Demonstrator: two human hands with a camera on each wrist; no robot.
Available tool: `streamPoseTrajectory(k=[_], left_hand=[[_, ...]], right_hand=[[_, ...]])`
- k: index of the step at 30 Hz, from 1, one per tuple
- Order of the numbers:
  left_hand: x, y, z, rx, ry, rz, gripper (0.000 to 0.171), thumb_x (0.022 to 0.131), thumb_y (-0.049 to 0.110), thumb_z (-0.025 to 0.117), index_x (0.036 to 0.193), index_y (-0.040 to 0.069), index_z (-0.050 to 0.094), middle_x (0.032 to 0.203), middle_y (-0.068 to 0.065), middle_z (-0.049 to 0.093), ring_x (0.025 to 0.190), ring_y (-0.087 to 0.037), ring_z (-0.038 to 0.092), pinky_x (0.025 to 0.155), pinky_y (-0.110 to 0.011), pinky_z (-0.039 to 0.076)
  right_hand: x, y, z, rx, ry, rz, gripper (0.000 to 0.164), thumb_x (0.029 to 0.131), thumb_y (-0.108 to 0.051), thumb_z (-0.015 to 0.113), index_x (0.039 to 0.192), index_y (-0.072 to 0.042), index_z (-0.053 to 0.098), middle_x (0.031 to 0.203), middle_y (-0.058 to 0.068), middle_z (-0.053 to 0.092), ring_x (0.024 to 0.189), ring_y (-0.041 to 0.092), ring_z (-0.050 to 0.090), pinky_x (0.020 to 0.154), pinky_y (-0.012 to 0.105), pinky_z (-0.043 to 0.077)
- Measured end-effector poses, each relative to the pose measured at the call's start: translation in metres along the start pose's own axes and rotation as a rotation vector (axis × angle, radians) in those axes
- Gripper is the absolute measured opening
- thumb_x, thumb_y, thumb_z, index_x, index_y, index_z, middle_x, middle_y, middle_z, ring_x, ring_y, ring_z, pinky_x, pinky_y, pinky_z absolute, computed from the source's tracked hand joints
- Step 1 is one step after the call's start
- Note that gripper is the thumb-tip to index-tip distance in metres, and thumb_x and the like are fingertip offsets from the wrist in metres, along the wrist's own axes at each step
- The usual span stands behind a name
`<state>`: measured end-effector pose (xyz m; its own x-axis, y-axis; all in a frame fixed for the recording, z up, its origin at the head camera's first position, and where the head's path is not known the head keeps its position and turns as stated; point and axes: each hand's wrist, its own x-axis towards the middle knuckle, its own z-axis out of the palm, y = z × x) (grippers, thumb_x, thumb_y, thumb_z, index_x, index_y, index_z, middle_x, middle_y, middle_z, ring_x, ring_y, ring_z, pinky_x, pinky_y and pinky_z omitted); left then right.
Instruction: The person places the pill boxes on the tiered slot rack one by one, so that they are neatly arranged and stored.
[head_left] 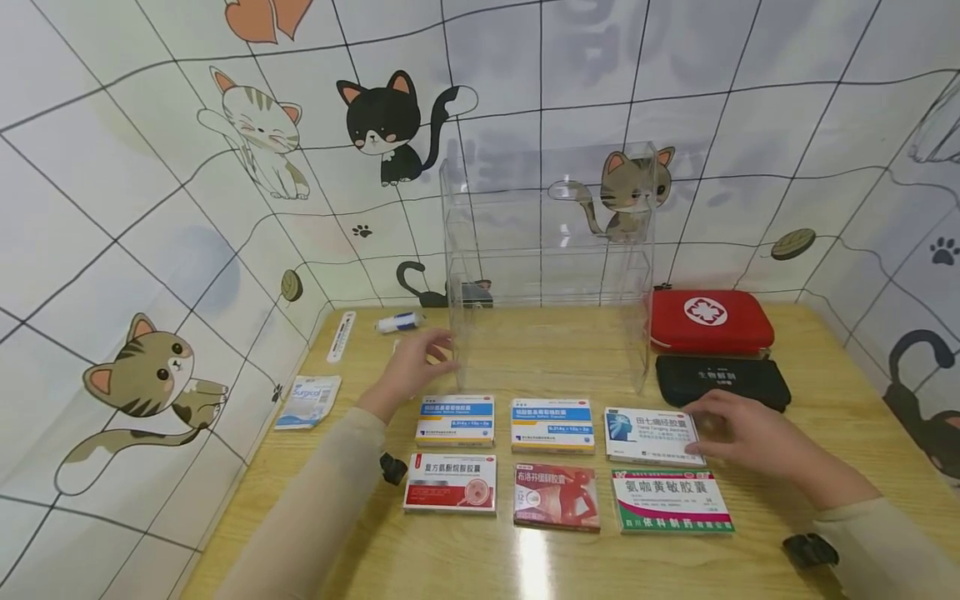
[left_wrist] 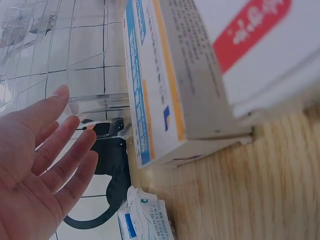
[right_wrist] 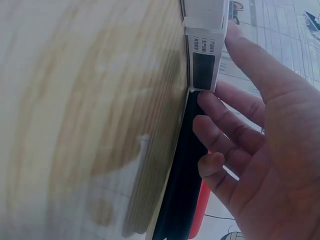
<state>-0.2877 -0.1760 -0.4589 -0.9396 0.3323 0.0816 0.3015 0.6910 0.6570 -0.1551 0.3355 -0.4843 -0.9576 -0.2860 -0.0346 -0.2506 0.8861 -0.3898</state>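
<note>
My right hand (head_left: 738, 429) has its thumb and fingers around the right end of a white medicine box (head_left: 648, 435) with a blue head picture, which lies flat on the table. In the right wrist view, thumb and fingertips are at the end of this box (right_wrist: 204, 60). My left hand (head_left: 412, 367), its fingers loosely extended and holding nothing, is at the left side of a clear acrylic rack (head_left: 551, 297). Nearest to that hand lies a blue-and-white medicine box (head_left: 455, 420); a matching box (head_left: 552, 425) sits between the hands.
In the front row lie a red-and-white box (head_left: 451, 483), a red box (head_left: 557, 497) and a green-and-white box (head_left: 673, 502). A red first-aid case (head_left: 711, 322) and a black pouch (head_left: 723, 381) are at the right. Leftward are a surgical packet (head_left: 308, 402), a white tube (head_left: 399, 322) and a thermometer-like strip (head_left: 341, 337).
</note>
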Motion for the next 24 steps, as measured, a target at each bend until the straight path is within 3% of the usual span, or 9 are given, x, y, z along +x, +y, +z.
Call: streamPoseTrajectory(k=[4, 9, 16, 21, 24], left_hand=[[0.0, 0.001, 0.0, 0.006, -0.005, -0.02, 0.058, 0.092, 0.02, 0.08, 0.144, 0.009, 0.057, 0.13, -0.009, 0.07, 0.106, -0.024, 0.071, 0.093, -0.045, 0.059], [0.0, 0.001, 0.0, 0.009, -0.003, -0.029, 0.057, 0.092, 0.019, 0.08, 0.143, 0.008, 0.057, 0.126, -0.008, 0.071, 0.105, -0.025, 0.072, 0.094, -0.046, 0.059], [-0.002, 0.007, -0.001, 0.022, -0.008, -0.022, 0.056, 0.093, 0.02, 0.079, 0.143, 0.007, 0.057, 0.123, -0.008, 0.072, 0.105, -0.024, 0.071, 0.094, -0.046, 0.058], [-0.002, 0.007, 0.0, 0.022, -0.015, -0.025, 0.057, 0.093, 0.02, 0.079, 0.143, 0.007, 0.057, 0.123, -0.008, 0.072, 0.105, -0.024, 0.071, 0.095, -0.046, 0.058], [-0.003, 0.006, 0.0, 0.024, -0.015, -0.031, 0.057, 0.093, 0.021, 0.08, 0.144, 0.007, 0.057, 0.123, -0.007, 0.072, 0.104, -0.024, 0.071, 0.094, -0.046, 0.058]], right_hand=[[0.001, 0.0, -0.001, -0.006, -0.011, 0.003, 0.069, 0.073, -0.061, 0.087, 0.123, -0.017, 0.071, 0.121, 0.006, 0.069, 0.104, 0.023, 0.063, 0.091, 0.054, 0.059], [0.003, 0.0, 0.0, -0.009, -0.022, 0.015, 0.071, 0.071, -0.061, 0.088, 0.122, -0.015, 0.069, 0.113, 0.001, 0.071, 0.096, 0.017, 0.06, 0.08, 0.037, 0.059], [-0.004, -0.004, 0.0, 0.161, 0.069, 0.068, 0.062, 0.072, -0.045, 0.094, 0.119, -0.015, 0.065, 0.117, 0.008, 0.07, 0.102, 0.027, 0.07, 0.085, 0.045, 0.063], [-0.008, -0.006, -0.003, 0.249, 0.126, 0.111, 0.046, 0.08, -0.031, 0.09, 0.117, -0.016, 0.069, 0.114, 0.009, 0.073, 0.097, 0.022, 0.072, 0.079, 0.027, 0.063], [-0.007, -0.007, -0.007, 0.287, 0.18, 0.067, 0.034, 0.084, -0.024, 0.087, 0.114, -0.018, 0.072, 0.113, 0.007, 0.074, 0.094, 0.013, 0.071, 0.077, 0.016, 0.059]])
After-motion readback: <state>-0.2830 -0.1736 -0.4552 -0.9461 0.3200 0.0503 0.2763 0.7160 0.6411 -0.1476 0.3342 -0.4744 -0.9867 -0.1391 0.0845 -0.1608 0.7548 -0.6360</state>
